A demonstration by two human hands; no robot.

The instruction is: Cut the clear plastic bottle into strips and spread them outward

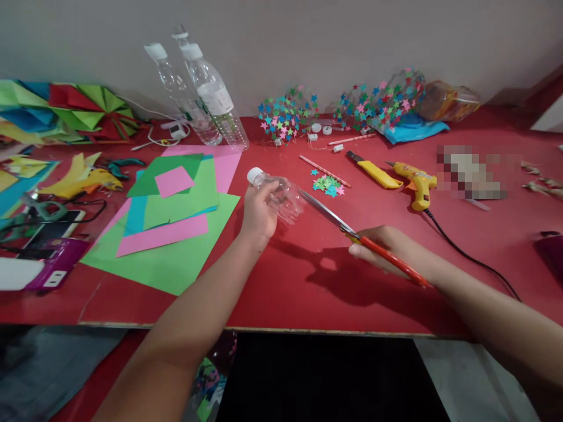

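Note:
My left hand [259,211] is closed around the cut top part of a clear plastic bottle [285,199], its white cap [254,175] pointing up and left. The bottle's lower rim looks slit or ragged. In my right hand [387,249] is a pair of scissors [391,258] with red handles. Their blades point up and left, with the tips close to the bottle's open end; whether they touch it I cannot tell. Just beyond lies a small pile of paper stars [329,185] with a pink pencil [324,170] beside it.
Coloured paper sheets [193,264] lie on the left. Behind stand several plastic bottles [220,105] and star-covered clear pieces [288,114]. A yellow box cutter [376,171] and a yellow glue gun [417,184] with a black cord lie to the right on the red table [308,310].

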